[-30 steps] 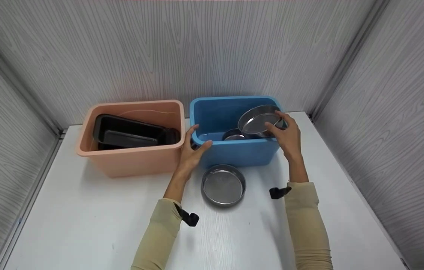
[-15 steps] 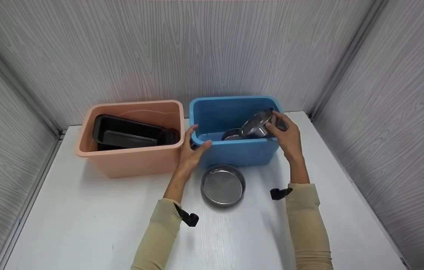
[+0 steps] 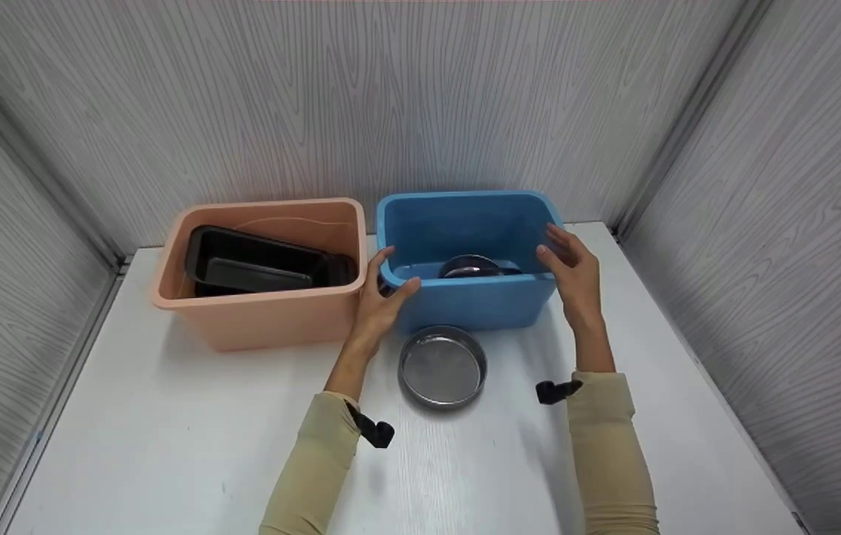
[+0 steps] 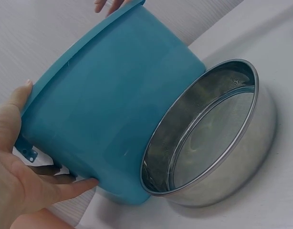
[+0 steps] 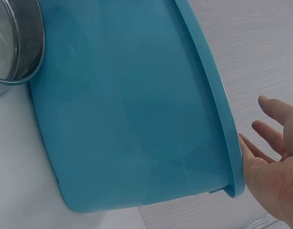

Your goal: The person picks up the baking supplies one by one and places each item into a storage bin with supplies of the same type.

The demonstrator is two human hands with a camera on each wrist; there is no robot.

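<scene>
Blue bin [image 3: 465, 301]: smooth plastic under my hand.
Sieve [image 3: 442, 367]: shiny metal, fine mesh.
Worktop [image 3: 168, 431]: matt white woodgrain.

A staged recording booth, not a lived-in room

Grey wood-grain panels [image 3: 420, 96] wall in a white table [image 3: 168, 446] on three sides; on it stand only a peach tub [image 3: 264, 319] of dark baking tins [image 3: 257, 264], a blue tub [image 3: 472, 301] and a steel pan [image 3: 441, 365].

A white surface [image 3: 168, 416] carried a blue bin [image 3: 465, 301] between the left hand [image 3: 380, 297] and right hand [image 3: 573, 275], a peach bin [image 3: 264, 319] beyond the left hand's outer side, and a steel round pan [image 3: 443, 368] just nearer than the blue bin.
</scene>
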